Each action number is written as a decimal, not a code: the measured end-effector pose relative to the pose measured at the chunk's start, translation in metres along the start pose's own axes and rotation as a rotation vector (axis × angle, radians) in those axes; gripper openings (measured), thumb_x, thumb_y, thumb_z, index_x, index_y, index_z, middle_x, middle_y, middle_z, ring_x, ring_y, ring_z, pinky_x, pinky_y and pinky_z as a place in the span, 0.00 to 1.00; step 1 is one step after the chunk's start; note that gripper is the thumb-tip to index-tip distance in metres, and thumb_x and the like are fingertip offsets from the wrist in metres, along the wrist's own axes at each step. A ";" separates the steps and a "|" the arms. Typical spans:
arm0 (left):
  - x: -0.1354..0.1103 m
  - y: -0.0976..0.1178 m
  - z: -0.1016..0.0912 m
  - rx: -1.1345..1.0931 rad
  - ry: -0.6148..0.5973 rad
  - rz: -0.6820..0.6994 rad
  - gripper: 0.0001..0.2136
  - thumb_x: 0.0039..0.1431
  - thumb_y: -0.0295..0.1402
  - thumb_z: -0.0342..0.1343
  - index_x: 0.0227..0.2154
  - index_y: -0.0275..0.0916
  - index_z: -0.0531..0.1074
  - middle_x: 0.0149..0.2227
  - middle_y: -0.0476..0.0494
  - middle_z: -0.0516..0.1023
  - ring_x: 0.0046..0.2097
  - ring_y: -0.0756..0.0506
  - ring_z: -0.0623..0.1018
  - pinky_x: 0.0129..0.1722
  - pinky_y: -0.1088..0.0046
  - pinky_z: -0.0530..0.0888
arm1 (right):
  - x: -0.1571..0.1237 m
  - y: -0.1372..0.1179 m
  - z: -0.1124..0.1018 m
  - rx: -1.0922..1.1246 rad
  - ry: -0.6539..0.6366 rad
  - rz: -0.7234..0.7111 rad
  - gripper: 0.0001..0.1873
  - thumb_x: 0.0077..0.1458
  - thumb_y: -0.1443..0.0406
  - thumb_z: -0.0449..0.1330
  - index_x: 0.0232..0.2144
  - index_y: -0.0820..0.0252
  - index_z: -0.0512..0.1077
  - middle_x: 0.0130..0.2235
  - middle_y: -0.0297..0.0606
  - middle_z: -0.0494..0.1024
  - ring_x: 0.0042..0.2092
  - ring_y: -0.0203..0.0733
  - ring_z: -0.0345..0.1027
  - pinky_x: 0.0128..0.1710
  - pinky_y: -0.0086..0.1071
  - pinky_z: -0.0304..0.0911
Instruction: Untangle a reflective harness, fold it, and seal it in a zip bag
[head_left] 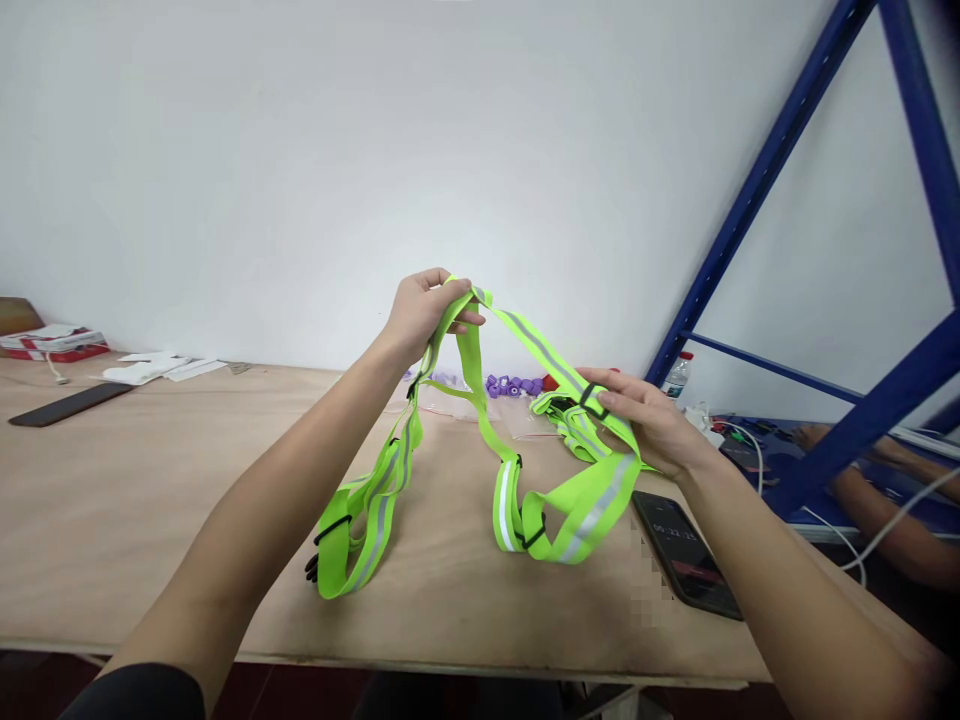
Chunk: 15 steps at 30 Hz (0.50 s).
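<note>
Your left arm (277,500) wears a plain, dark sleeve (139,694); its rounded hem (190,686) ends well behind the grip of your left hand (433,312). Forward of it, you are bare-skinned. Your right hand (651,418) and right forearm (784,560) are bare.

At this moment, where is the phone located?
In the head view, the phone lies on the table, right of centre, below the right hand and to the right of the green straps.
</note>
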<state>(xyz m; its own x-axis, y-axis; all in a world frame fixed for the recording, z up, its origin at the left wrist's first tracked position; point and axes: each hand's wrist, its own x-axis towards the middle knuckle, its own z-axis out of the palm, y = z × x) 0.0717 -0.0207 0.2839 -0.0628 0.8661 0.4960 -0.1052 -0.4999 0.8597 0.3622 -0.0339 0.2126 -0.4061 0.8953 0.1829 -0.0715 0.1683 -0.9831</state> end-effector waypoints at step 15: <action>-0.009 0.035 -0.004 0.153 -0.592 -0.080 0.21 0.58 0.34 0.61 0.54 0.38 0.69 0.43 0.36 0.82 0.30 0.46 0.82 0.24 0.75 0.72 | -0.009 -0.049 0.029 -0.249 -0.310 -0.080 0.18 0.51 0.53 0.69 0.37 0.60 0.77 0.29 0.37 0.79 0.28 0.40 0.72 0.29 0.34 0.69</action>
<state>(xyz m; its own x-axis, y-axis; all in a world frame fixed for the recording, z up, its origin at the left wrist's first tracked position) 0.0643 -0.0460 0.3094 0.5059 0.7768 0.3751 0.0592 -0.4650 0.8833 0.3431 -0.0622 0.2592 -0.6663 0.7152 0.2110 0.0939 0.3611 -0.9278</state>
